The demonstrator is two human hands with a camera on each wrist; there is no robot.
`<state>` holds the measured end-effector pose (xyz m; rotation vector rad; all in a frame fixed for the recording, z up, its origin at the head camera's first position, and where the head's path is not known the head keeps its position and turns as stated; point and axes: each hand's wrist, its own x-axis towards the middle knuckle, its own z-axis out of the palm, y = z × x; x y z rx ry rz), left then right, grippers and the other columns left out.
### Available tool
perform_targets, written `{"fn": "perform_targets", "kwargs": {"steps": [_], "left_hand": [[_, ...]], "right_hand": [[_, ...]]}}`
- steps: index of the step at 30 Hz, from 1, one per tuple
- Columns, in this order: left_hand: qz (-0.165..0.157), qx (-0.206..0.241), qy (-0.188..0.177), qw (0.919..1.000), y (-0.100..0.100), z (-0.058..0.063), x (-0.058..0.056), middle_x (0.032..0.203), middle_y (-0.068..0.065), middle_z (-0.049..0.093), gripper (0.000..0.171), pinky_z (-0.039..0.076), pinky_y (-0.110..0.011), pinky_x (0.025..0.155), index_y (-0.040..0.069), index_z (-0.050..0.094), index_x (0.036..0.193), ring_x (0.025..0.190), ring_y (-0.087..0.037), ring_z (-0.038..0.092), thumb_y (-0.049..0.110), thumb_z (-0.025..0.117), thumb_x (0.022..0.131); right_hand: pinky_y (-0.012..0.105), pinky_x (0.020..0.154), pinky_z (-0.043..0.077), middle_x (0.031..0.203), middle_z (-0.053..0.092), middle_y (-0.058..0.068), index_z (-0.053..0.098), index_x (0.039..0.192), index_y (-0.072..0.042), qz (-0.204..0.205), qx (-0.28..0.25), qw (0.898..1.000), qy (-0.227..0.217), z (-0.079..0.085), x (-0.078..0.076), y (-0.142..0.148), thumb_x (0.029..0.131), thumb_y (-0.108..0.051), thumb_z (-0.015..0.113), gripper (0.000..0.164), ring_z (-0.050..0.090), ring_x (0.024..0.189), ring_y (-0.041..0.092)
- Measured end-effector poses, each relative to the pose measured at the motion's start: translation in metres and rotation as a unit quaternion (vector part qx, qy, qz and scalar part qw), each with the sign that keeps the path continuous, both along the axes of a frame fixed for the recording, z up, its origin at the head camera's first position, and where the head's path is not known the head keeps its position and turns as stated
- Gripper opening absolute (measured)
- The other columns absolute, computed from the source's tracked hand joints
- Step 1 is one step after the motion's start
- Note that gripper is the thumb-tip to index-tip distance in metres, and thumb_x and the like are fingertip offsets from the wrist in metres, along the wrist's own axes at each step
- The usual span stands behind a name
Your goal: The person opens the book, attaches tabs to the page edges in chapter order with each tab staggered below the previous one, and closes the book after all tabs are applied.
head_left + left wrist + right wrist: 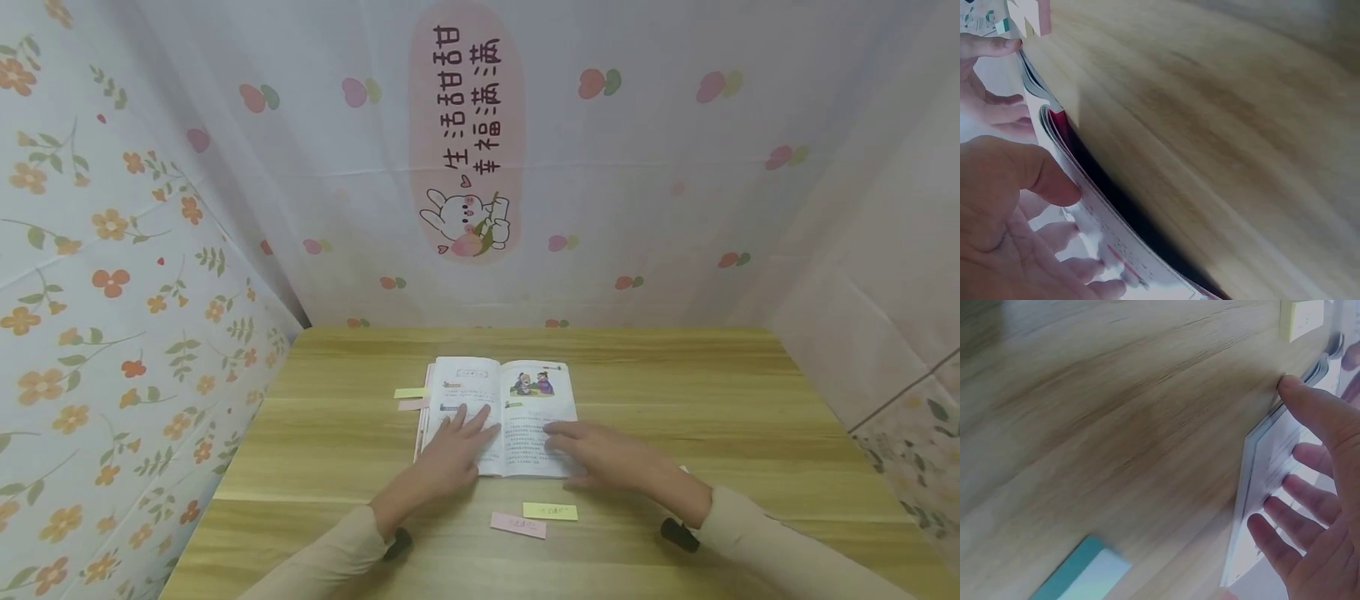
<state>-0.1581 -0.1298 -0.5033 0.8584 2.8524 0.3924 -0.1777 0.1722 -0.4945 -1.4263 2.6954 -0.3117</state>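
An open book (pixel 536 458) lies on the wooden table, with text on both pages and a coloured picture at the top of the right page. My left hand (pixel 448 457) rests on the left page with its fingers spread, and in the left wrist view its thumb (pixel 1054 181) is by the book's near edge. My right hand (pixel 611 457) lies over the right page's outer part, fingers extended toward the middle. In the right wrist view its thumb (pixel 1310 403) reaches along the near edge. A yellow tab (pixel 409 392) and a pink tab (pixel 411 405) stick out from the book's left side.
A yellow note slip (pixel 551 511) and a pink note slip (pixel 518 525), both with handwriting, lie in front of the book. A green and white block (pixel 1088 572) is on the table by the right wrist. Patterned curtains (pixel 637 183) stand behind and beside the table.
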Motion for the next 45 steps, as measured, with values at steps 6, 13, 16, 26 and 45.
{"fn": "perform_targets", "kwargs": {"steps": [6,13,16,26,45], "left_hand": [[0.009,-0.016,-0.012,0.9998,0.007,0.001,-0.002,0.165,-0.012,0.025,0.058,0.024,-0.060,0.115,0.011,0.044,0.155,0.148,-0.043,0.019,0.015,0.053,0.098],[0.029,-0.024,-0.023,0.9990,0.013,0.004,-0.010,0.164,-0.016,0.024,0.057,0.025,-0.061,0.115,0.005,0.038,0.156,0.147,-0.046,0.021,0.020,0.047,0.102],[0.040,-0.025,-0.035,0.9983,0.017,0.005,-0.015,0.165,-0.016,0.022,0.057,0.024,-0.062,0.115,0.005,0.036,0.157,0.147,-0.046,0.019,0.021,0.046,0.103],[0.071,-0.040,-0.040,0.9959,0.026,0.006,-0.033,0.165,-0.018,0.021,0.059,0.024,-0.064,0.114,0.003,0.032,0.158,0.147,-0.049,0.019,0.024,0.043,0.104],[0.114,-0.070,-0.041,0.9902,0.044,-0.008,-0.069,0.169,-0.010,0.008,0.059,0.012,-0.065,0.116,0.010,0.020,0.163,0.150,-0.045,0.007,0.033,0.032,0.110]], "right_hand": [[0.047,0.106,0.045,0.146,0.052,0.017,0.062,0.132,-0.006,0.019,-0.001,1.000,0.006,0.003,0.000,-0.015,0.088,-0.033,0.080,0.054,0.052,0.130,0.034],[0.049,0.107,0.043,0.149,0.048,0.016,0.058,0.138,-0.007,0.013,0.008,1.000,-0.014,0.005,0.000,-0.031,0.091,-0.032,0.078,0.057,0.047,0.135,0.034],[0.050,0.107,0.043,0.149,0.048,0.017,0.058,0.140,-0.007,0.011,0.013,1.000,-0.017,0.006,0.000,-0.034,0.091,-0.032,0.078,0.058,0.046,0.136,0.035],[0.052,0.104,0.045,0.147,0.051,0.016,0.060,0.139,-0.008,0.016,0.016,1.000,-0.015,0.006,-0.001,-0.034,0.091,-0.032,0.078,0.057,0.047,0.135,0.034],[0.056,0.108,0.040,0.151,0.047,0.016,0.058,0.142,-0.009,0.007,-0.013,0.998,-0.061,-0.003,-0.012,-0.028,0.092,-0.033,0.076,0.058,0.044,0.137,0.036]]}}
